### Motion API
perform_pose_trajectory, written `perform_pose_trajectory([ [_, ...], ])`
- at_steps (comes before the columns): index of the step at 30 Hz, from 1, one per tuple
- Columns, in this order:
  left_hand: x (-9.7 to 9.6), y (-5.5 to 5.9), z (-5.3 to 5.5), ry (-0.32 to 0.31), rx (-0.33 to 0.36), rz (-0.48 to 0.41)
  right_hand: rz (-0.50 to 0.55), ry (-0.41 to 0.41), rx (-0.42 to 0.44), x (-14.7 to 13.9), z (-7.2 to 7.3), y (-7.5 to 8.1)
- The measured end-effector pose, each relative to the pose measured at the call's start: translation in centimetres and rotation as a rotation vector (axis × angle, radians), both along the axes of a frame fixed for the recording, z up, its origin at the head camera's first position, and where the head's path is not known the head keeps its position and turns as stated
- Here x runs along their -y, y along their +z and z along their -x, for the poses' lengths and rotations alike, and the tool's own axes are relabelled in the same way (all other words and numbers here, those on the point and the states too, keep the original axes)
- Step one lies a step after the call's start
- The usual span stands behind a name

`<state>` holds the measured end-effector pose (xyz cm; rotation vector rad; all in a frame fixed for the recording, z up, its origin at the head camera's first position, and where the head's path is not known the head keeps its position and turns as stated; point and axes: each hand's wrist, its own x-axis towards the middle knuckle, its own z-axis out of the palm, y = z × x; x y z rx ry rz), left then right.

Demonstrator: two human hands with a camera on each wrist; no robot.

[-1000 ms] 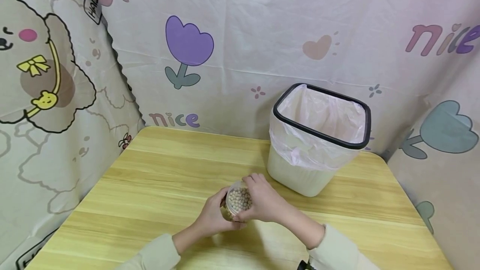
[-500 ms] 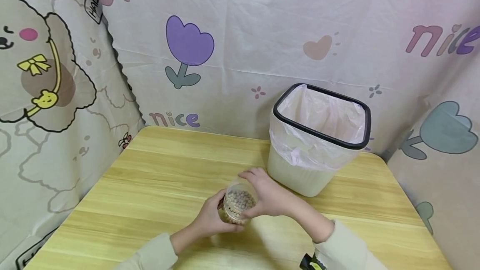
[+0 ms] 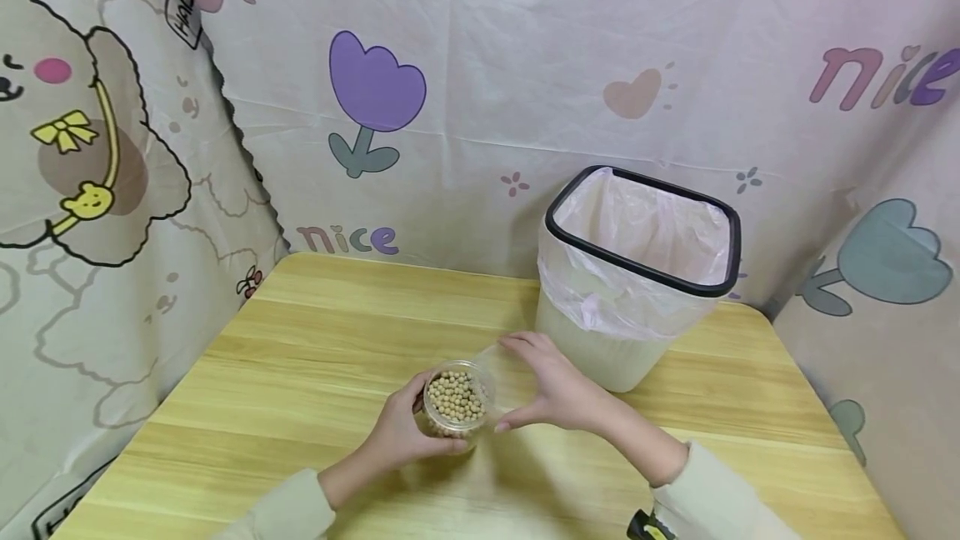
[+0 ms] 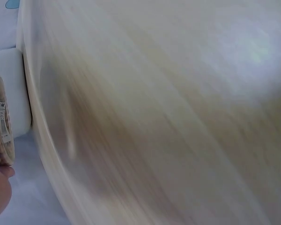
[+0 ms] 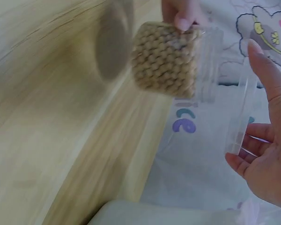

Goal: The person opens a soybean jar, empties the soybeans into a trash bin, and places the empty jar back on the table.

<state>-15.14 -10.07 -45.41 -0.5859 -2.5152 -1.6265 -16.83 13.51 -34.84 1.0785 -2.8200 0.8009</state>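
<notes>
My left hand grips a clear plastic jar of round beige beans, which look like soybeans, near the middle of the table. The jar's mouth is uncovered and faces up toward the head view. To its right, my right hand holds a clear round lid between thumb and fingers at its edge. A gap separates lid and jar mouth in the right wrist view. That view also shows the jar raised above the table, its shadow lying apart from it. In the left wrist view, only the jar's edge, with a printed label, and a fingertip show.
Behind my right hand stands a pale bin with a black rim and a thin pinkish bag lining it. The wood-grain table ends at a patterned cloth at the back and sides.
The lid has come off the jar in my right hand, which has moved right. My left hand has shifted slightly left with the jar, and its beans now show uncovered.
</notes>
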Motion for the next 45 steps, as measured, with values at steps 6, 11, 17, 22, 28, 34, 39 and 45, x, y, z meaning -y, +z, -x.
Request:
perform_pose_trajectory([
  [6,0.7,0.5,0.0,0.070,0.045,-0.003,0.006,-0.032,-0.020,-1.0,-0.1,-0.8],
  [11,1.5,0.9,0.1,0.095,0.055,0.001,0.014,-0.053,-0.052,-1.7,-0.5,-1.9],
  [17,2.7,1.4,0.0,0.143,0.073,0.042,0.027,-0.075,-0.067,-2.6,-0.9,-3.4],
  [22,3.4,1.7,0.1,0.162,0.062,0.049,0.028,-0.097,-0.053,-3.3,-1.3,-4.9],
  [28,4.1,2.3,0.3,0.173,0.028,0.045,0.013,-0.135,-0.034,-4.1,-2.1,-7.1],
  [34,4.1,3.2,0.8,0.179,0.005,0.055,-0.004,-0.168,-0.027,-4.8,-2.6,-9.3],
  [39,4.1,3.9,1.1,0.173,-0.014,0.044,-0.013,-0.159,-0.006,-5.2,-2.8,-10.3],
  [45,3.9,4.3,1.2,0.159,-0.028,0.034,-0.029,-0.146,0.022,-5.7,-2.8,-11.2],
])
